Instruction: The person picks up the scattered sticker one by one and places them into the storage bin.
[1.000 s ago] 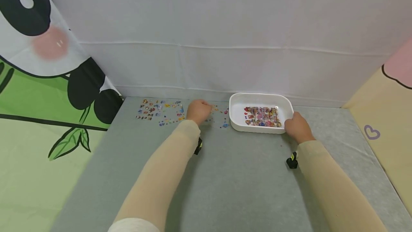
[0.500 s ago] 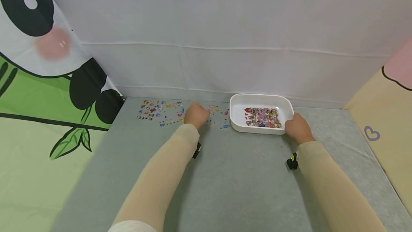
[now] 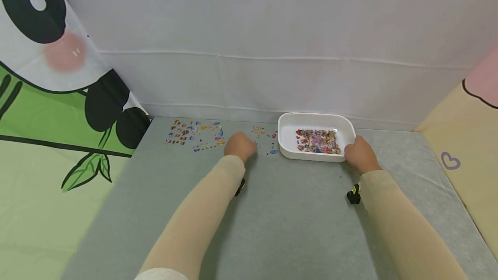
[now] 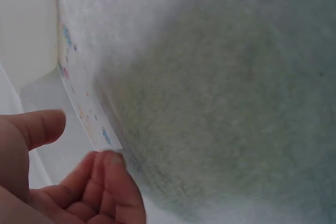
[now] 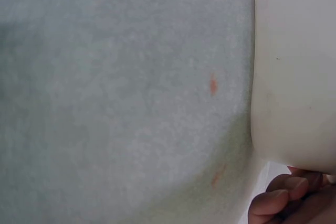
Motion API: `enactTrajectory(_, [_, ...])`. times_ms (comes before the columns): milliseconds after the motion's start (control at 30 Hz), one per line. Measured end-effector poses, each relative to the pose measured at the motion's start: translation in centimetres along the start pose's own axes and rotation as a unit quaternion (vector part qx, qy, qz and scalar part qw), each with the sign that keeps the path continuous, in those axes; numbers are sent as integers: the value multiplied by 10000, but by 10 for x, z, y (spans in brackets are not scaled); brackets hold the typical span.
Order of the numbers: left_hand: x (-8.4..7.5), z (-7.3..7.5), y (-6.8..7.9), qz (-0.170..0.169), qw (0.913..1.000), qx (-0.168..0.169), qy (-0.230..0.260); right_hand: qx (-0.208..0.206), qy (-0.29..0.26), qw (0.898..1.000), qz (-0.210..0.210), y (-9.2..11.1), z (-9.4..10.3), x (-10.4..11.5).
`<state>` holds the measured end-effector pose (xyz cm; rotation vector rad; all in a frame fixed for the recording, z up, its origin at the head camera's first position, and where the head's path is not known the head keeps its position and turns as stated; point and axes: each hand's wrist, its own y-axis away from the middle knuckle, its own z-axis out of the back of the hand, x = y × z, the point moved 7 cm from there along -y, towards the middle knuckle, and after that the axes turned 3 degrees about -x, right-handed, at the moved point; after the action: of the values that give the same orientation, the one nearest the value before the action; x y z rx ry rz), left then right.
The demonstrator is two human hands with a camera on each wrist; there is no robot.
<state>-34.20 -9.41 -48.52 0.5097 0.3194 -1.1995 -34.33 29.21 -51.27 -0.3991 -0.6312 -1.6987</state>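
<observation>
My left hand (image 3: 240,146) is low over the grey table, between two groups of small colourful sticker-like pieces. In the left wrist view its thumb (image 4: 47,128) stands apart from the loosely curled fingers (image 4: 123,192). Those fingertips are right at the corner of a pale sheet (image 4: 107,114) dotted with coloured bits. Nothing shows between thumb and fingers. My right hand (image 3: 359,154) grips the near right corner of a white plastic tray (image 3: 285,144), its fingers (image 5: 273,203) curled at the rim. Inside the tray lies a dense patch of colourful pieces (image 3: 318,141).
A wider spread of pieces (image 3: 183,132) lies left of the left hand, near the back edge. A smaller group (image 3: 258,131) sits between that hand and the tray. A white cloth wall (image 3: 249,81) rises behind the table (image 3: 295,219), with printed panels on both sides.
The left hand has shifted back first slightly left, then towards the person, uncovering more pieces beside the tray. The right hand and tray stay put.
</observation>
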Motion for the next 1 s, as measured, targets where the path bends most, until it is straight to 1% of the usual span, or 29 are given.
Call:
enactTrajectory(167, [-8,-3,8,-146,9977,-169,-634,-33,-17,10000,13,-1,0,-1])
enactTrajectory(300, [-13,-7,11,-229,9943,-303,-998,-80,-5,9999,66,-1,0,-2])
enactTrajectory(433, [-16,-15,10,-235,9896,-329,-1377,-68,15,10000,69,-2,0,-2])
enactTrajectory(633, [-19,-26,4,-82,9814,-328,-1892,4,-22,10000,-22,-1,-1,-1])
enactTrajectory(833, [-20,-30,1,-51,9756,-455,-2149,26,-27,10000,-42,-1,-1,-1])
enactTrajectory(1000, [-18,-31,0,-11,9793,-461,-1969,8,-51,9999,-105,0,-1,-1])
